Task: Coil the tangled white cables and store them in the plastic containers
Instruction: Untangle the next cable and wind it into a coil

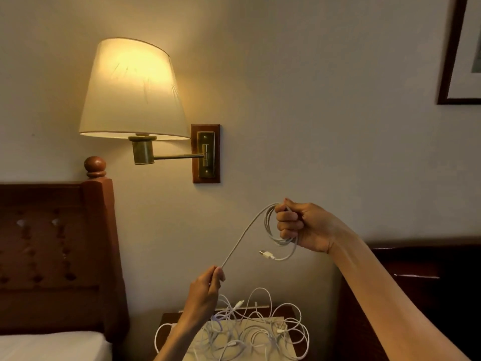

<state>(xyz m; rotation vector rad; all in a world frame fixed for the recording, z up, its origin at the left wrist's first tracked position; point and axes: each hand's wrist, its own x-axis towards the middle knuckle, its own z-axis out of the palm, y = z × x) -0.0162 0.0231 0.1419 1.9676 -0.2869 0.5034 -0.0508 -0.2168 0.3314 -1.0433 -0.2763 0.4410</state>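
While the right hand fists several loops of a white cable at centre right, its plug dangling, the left hand pinches the taut strand lower centre. More tangled white cables sprawl over the nightstand at bottom centre, hemmed by the headboard left and dark furniture right, with bare wall behind the hands.

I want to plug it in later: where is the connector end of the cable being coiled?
The connector hangs right of centre, just below the coil in the right hand, above the tangled cables.
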